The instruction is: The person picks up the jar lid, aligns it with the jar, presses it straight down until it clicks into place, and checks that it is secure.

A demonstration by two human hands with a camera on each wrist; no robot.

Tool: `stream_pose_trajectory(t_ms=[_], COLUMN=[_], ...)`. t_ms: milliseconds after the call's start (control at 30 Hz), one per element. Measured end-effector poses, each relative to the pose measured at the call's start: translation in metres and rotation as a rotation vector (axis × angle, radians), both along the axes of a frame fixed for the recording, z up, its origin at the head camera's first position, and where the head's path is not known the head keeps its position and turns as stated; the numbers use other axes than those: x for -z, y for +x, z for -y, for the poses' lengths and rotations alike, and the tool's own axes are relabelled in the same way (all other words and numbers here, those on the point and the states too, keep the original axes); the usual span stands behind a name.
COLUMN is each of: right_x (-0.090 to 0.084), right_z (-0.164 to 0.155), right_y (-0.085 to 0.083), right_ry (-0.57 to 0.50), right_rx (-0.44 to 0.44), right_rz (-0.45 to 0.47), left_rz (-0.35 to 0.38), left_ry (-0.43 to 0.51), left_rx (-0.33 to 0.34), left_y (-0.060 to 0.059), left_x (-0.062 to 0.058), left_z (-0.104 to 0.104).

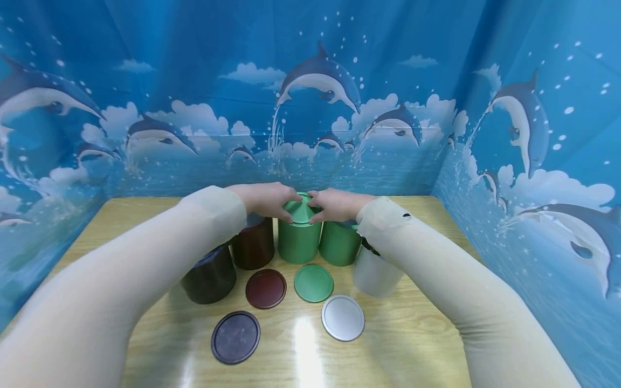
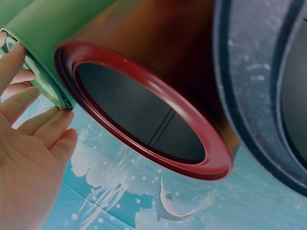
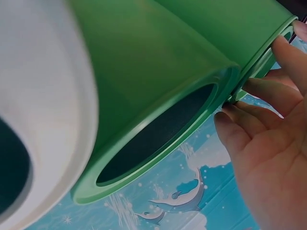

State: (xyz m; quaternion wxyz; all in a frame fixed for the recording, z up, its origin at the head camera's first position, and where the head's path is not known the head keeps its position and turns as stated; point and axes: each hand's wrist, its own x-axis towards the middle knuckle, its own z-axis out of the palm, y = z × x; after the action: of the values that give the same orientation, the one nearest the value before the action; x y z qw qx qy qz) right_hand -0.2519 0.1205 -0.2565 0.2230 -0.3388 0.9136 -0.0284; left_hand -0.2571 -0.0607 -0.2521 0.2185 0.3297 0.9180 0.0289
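both hands, left hand point(image 1: 266, 198) and right hand point(image 1: 335, 205), pinch the green lid point(image 1: 299, 211) from opposite sides, seating it squarely on the middle green can point(image 1: 298, 240) near the table's point(image 1: 402, 345) far edge.

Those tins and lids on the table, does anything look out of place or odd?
Nothing is spilled or tipped. Four tins stand open: black, dark red, the right-hand green one and silver. Their lids lie flat in front: black, red, green, silver. Only the middle green tin is capped, both hands on its lid.
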Motion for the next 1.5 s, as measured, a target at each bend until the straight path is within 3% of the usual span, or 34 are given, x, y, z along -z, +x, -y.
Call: stream_pose_trajectory(t_ms=[800,1300,1500], right_x=[-0.0025,-0.0059,-0.0077], right_z=[-0.0015,0.0006,-0.0013], right_y=[-0.0009,0.0011,0.0019], right_ry=[0.017,0.036,0.003], right_rx=[0.012,0.016,0.05], right_rz=[0.018,0.04,0.069], left_rz=[0.017,0.03,-0.003], left_ry=[0.001,0.045,-0.011], left_rx=[-0.064,-0.071,-0.105], left_y=[-0.0028,-0.0026,-0.0003], left_x=[-0.0052,0.0009,0.004], left_z=[-0.0073,-0.0049,-0.0034])
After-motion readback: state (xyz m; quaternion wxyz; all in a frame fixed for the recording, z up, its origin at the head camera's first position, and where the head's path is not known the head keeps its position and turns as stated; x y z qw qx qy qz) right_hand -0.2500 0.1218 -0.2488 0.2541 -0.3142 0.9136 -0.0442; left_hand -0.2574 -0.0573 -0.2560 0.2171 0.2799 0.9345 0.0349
